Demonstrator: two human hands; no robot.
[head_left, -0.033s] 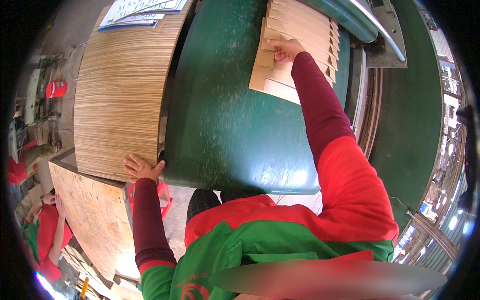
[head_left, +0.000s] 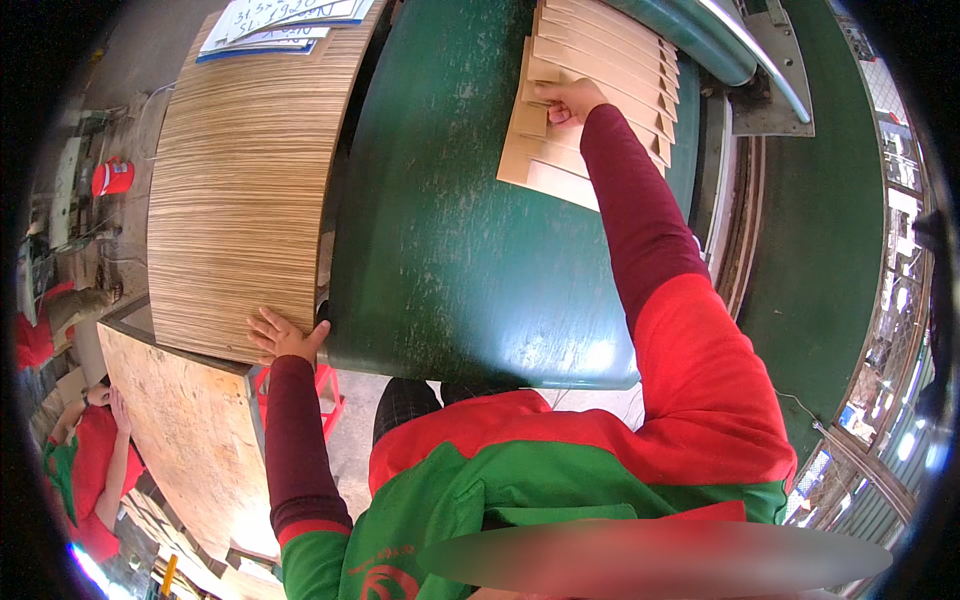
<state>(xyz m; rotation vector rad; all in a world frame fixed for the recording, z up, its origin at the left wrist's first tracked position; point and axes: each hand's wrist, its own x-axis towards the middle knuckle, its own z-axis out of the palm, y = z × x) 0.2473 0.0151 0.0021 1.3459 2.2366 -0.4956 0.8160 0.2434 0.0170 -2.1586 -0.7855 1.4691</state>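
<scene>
Locate left hand [head_left: 286, 336] at near right corner of wood-grain tabletop [head_left: 240, 190], with fingers spread apart. Across green belt [head_left: 450, 250], find overlapping brown cardboard pieces [head_left: 610, 65] in a row at far right. Note right hand [head_left: 572, 101] on near part of row, with fingers curled; cannot tell if clamped on a piece. Beyond, find papers [head_left: 285, 27] on tabletop and green roller [head_left: 700, 40] beside cardboard.

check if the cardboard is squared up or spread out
Spread out: the cardboard lies in staggered, overlapping layers on the green belt, edges offset.
</scene>
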